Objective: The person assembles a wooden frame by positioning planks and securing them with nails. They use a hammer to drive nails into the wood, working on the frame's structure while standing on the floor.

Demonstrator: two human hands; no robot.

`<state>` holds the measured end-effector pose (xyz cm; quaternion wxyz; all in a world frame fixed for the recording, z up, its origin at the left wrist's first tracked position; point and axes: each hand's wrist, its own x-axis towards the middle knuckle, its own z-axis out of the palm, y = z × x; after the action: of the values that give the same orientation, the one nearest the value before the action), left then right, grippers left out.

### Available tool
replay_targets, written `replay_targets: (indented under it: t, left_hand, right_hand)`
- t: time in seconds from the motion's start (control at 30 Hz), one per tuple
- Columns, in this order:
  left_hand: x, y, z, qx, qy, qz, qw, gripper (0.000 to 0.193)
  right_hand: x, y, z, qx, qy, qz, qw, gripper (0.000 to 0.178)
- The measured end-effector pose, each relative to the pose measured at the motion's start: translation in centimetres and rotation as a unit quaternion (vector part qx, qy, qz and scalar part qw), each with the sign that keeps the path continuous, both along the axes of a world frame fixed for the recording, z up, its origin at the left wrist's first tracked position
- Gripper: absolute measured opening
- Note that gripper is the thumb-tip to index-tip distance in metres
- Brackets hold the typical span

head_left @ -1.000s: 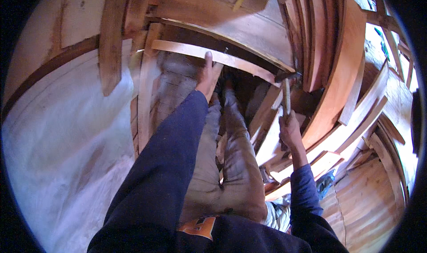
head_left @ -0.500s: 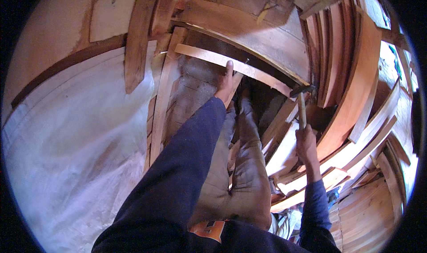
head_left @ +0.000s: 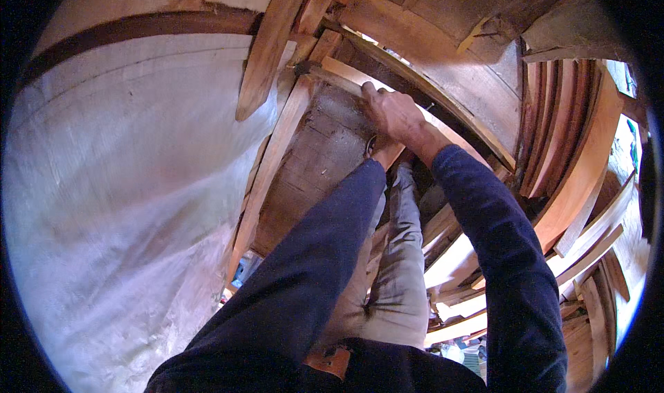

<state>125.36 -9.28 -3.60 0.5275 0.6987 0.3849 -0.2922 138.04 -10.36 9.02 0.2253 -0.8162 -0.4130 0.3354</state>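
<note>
Wooden slat point(head_left: 346, 75) lies across the frame top ahead of us; our right hand point(head_left: 398, 116) presses flat on it, steadying it. Our left hand point(head_left: 384, 151) hides beneath, grip unclear.

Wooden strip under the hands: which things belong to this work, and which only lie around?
In the work:
- light wooden strip
- right hand pressing on it
- left hand, mostly hidden
- upright wooden post

Lying about:
- stacked planks
- white sheet
</note>
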Motion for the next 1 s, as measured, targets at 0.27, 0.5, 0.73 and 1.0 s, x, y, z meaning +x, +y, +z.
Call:
replay_targets:
  t: [0.27, 0.5, 0.73, 1.0]
  left_hand:
    - [-0.5, 1.0, 0.9, -0.021, 0.022, 0.034, 0.999, 0.069]
    - [-0.2, 0.9, 1.5, -0.034, 0.027, 0.043, 0.998, 0.069]
    - [0.4, 2.2, 1.4, -0.063, 0.038, 0.068, 0.995, 0.069]
    - [2.8, 0.5, 9.2, 0.189, -0.084, -0.037, 0.978, 0.046]
  right_hand:
    - [-0.2, -0.7, 1.7, -0.006, -0.004, -0.008, 1.0, 0.021]
    - [-0.7, -1.2, 0.8, 0.013, -0.009, -0.025, 1.0, 0.022]
    - [-5.1, -6.3, 3.1, 0.08, 0.067, -0.231, 0.967, 0.025]
    - [-20.4, -20.2, 10.7, -0.025, 0.344, -0.596, 0.725, 0.032]
